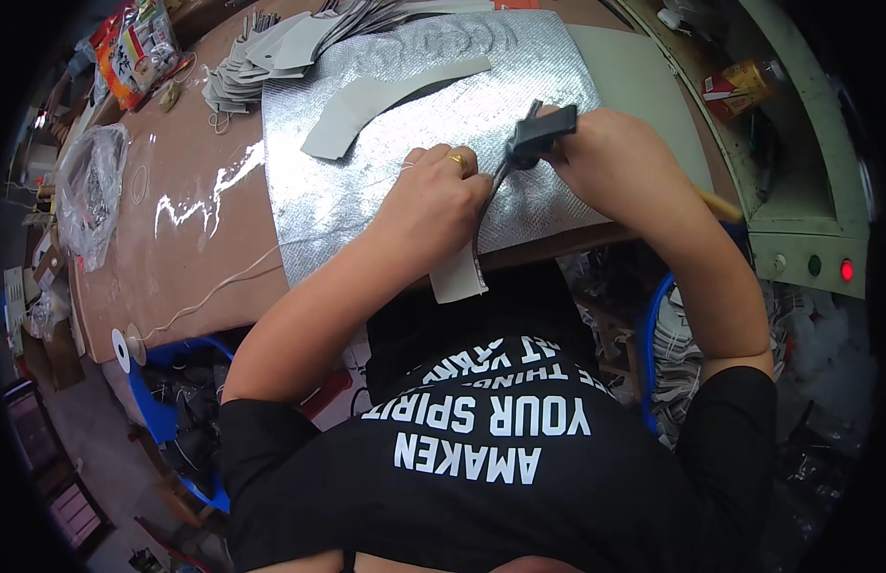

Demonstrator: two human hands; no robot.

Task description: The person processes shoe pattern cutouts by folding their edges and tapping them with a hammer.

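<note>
My right hand (610, 158) is closed around a hammer, whose black head (543, 134) is over the edge of a pale, dark-edged piece of sheet material (459, 277). The hammer's wooden handle (718, 203) shows beyond my right wrist. With fingers bent, my left hand (435, 196) grips this piece near its middle, and its lower end hangs past the table's front edge. Both hands are above a shiny silver mat (309, 205). Beyond them on the mat lies another curved pale piece (366, 107), lying flat. Whether the hammer touches the held piece I cannot tell.
A stack of similar pale pieces (271, 57) lies on the brown table (194, 248) at the far left. Left of the mat are a clear plastic bag (89, 191) and a thread spool (128, 350). Blue-rimmed containers (650, 353) stand below. A bottle (744, 86) lies on the right.
</note>
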